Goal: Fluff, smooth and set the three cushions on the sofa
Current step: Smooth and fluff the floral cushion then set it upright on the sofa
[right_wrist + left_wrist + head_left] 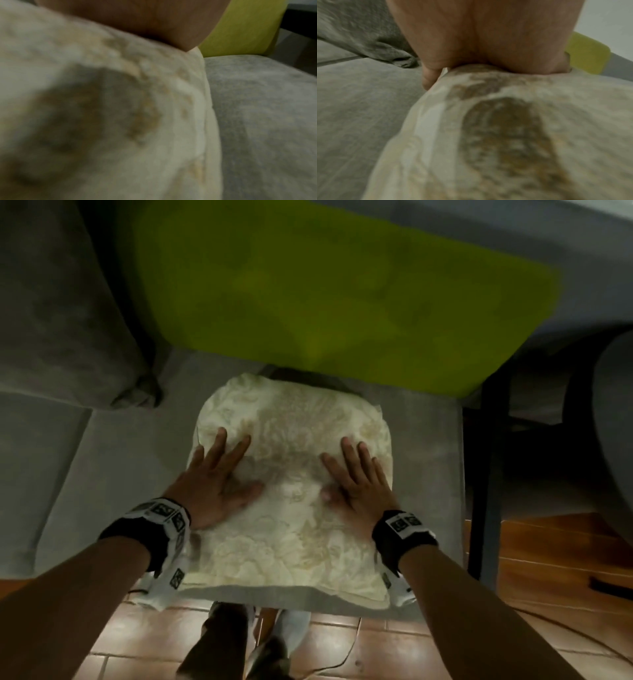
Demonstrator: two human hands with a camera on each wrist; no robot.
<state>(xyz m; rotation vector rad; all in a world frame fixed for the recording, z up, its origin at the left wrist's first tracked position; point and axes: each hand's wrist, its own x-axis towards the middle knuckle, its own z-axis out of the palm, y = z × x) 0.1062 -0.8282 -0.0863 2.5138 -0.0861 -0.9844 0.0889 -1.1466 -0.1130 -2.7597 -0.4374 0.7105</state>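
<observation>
Head view, left to right: a grey cushion [65, 302] leans against the sofa [113, 460] back at the far left. My left hand [214, 486] lies flat on the cream patterned cushion [291, 546], fingers straight and spread, palm pressing down. That cushion lies flat on the grey seat, its near edge at the seat front. My right hand [356, 484] lies flat on the same cushion, fingers extended, well apart from the left. Behind both, a green cushion [342, 285] stands against the backrest. Terracotta floor tiles [428, 642] show below the seat. Both wrist views are blurred, showing a palm on cream fabric.
</observation>
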